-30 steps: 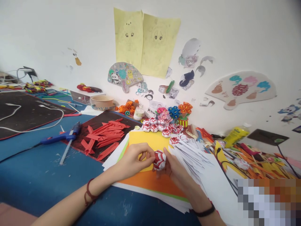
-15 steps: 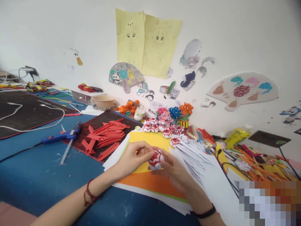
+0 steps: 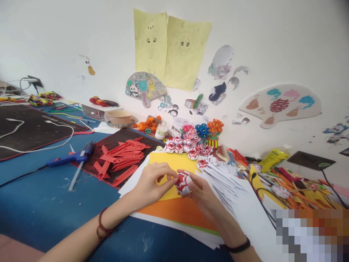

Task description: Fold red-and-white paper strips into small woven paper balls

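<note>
A red-and-white folded paper flower (image 3: 183, 182) is held over the stacked coloured paper (image 3: 174, 214). My right hand (image 3: 200, 191) wraps round its right side, thumb in front and fingers partly hidden behind. From the left, my left hand (image 3: 155, 180) pinches the flower's edge between thumb and forefinger; whether a separate piece is in that pinch cannot be made out. Several similar paper flowers (image 3: 193, 153) stand just beyond the yellow sheet. To the right of my hands lie many folded white paper strips (image 3: 222, 180).
Folded red paper pieces (image 3: 125, 156) lie on a dark mat (image 3: 94, 165) at the left. A blue glue gun (image 3: 68, 158) with its cord rests on the blue table (image 3: 32, 203). Paper scraps (image 3: 302, 189) and a yellow bottle (image 3: 275, 159) crowd the right side.
The paper flower has turned and shifted slightly right in my fingers. My left hand has altered its pinch at the flower's left edge.
</note>
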Demonstrator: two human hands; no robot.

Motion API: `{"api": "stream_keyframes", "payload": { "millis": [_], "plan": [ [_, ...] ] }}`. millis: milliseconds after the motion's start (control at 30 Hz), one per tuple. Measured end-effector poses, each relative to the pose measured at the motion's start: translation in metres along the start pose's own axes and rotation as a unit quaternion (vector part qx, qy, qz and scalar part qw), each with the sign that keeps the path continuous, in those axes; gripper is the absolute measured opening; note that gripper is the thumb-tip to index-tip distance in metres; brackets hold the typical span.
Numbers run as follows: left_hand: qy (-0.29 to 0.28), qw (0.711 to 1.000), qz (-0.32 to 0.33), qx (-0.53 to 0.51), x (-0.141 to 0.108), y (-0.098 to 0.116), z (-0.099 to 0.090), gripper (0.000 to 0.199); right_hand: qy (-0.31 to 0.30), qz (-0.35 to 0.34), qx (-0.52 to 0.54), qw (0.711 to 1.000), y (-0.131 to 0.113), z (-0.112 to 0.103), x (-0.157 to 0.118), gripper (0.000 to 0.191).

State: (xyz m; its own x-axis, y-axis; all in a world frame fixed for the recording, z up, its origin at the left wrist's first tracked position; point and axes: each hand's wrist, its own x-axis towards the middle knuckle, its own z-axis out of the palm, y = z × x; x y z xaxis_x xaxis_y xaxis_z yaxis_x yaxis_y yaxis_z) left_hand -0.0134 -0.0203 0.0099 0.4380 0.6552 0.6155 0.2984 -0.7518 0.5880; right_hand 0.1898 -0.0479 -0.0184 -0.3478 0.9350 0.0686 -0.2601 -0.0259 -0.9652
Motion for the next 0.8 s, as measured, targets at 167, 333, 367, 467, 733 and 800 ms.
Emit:
{"api": "stream_keyframes", "payload": {
  "millis": [167,333,367,467,733,800],
  "plan": [
    [0.001,1.0,0.015,0.022,-0.0009,-0.0033,0.0027,0.009,-0.001,-0.004,-0.014,1.0,0.0002,-0.0013,0.0009,0.046],
    [-0.029,0.999,-0.021,-0.001,-0.0002,-0.0027,0.0026,0.009,-0.029,-0.007,-0.014,0.999,0.0003,-0.0024,0.0013,0.043],
    [-0.037,0.999,-0.03,-0.009,0.0002,-0.0019,0.0021,0.01,-0.036,-0.007,-0.015,0.999,0.0003,-0.0026,0.0012,0.042],
    [-0.061,0.997,-0.047,-0.02,0.0015,0.0005,-0.0002,0.01,-0.048,-0.004,-0.021,0.999,0.0006,-0.0033,0.0014,0.042],
    [-0.075,0.997,-0.009,0.034,0.0008,-0.0016,-0.0028,0.01,-0.035,-0.005,-0.033,0.999,0.0001,-0.0037,0.0023,0.039],
    [-0.074,0.996,0.009,0.057,-0.0003,-0.0033,-0.0019,0.011,-0.026,-0.007,-0.038,0.999,-0.0005,-0.003,0.0021,0.039]
  ]
}}
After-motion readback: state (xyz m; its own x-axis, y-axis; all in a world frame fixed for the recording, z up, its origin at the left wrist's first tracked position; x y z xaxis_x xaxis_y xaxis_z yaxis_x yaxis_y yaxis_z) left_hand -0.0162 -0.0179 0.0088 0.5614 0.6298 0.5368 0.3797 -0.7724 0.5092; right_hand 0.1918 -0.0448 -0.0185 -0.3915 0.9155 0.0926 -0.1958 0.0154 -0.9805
